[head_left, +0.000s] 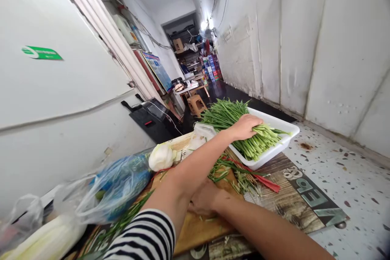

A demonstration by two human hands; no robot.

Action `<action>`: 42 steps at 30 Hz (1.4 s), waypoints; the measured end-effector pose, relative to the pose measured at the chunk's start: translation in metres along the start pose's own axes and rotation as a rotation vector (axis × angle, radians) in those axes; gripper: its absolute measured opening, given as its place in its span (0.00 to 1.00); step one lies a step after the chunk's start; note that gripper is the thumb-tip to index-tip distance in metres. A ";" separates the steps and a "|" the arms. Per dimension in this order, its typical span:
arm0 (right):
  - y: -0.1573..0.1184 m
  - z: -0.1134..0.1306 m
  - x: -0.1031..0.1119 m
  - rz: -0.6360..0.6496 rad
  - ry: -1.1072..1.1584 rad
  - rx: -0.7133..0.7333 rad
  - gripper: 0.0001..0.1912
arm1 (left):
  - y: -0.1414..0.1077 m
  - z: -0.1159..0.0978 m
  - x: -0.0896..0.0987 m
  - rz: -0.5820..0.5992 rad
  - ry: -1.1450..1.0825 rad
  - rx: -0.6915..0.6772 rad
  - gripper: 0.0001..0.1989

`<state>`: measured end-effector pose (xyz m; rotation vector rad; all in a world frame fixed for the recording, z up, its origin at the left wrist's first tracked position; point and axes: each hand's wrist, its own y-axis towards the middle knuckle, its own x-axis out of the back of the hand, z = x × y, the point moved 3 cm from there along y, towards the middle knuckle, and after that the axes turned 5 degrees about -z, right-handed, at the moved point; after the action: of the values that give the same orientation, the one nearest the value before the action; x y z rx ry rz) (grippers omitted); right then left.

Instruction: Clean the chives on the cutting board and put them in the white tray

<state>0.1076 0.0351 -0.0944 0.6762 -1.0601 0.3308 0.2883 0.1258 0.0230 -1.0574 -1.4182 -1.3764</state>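
My left hand reaches across to a white plastic tub, its fingers closed over the pale stems of a thick bunch of garlic chives. The green leaf ends point away to the far left of the tub. Beneath my left forearm, my right hand is curled low over a wooden cutting board. The forearm covers part of its fingers, so what they hold, if anything, is hidden. Loose chive trimmings lie beside the board, with a red strip among them.
A pale, round vegetable sits beyond the board. Left of it are a blue and clear plastic bag and a long pale cabbage. A wall stands close on the left. Farther off are a brown stool and a small table.
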 end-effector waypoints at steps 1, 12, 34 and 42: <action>0.000 0.000 0.000 0.012 0.006 -0.005 0.25 | 0.001 0.002 -0.003 0.014 -0.020 0.003 0.13; -0.001 0.005 0.012 0.086 0.013 -0.020 0.26 | 0.000 0.002 0.012 0.118 -0.095 -0.048 0.16; 0.003 0.006 0.008 0.129 -0.029 -0.029 0.28 | 0.036 0.003 0.029 0.317 -0.219 0.250 0.36; 0.001 0.005 0.009 0.075 -0.037 -0.004 0.27 | 0.025 0.014 0.026 0.152 -0.032 0.176 0.32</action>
<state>0.1077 0.0318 -0.0845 0.6422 -1.1233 0.3822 0.3058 0.1402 0.0542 -1.0526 -1.4233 -1.1094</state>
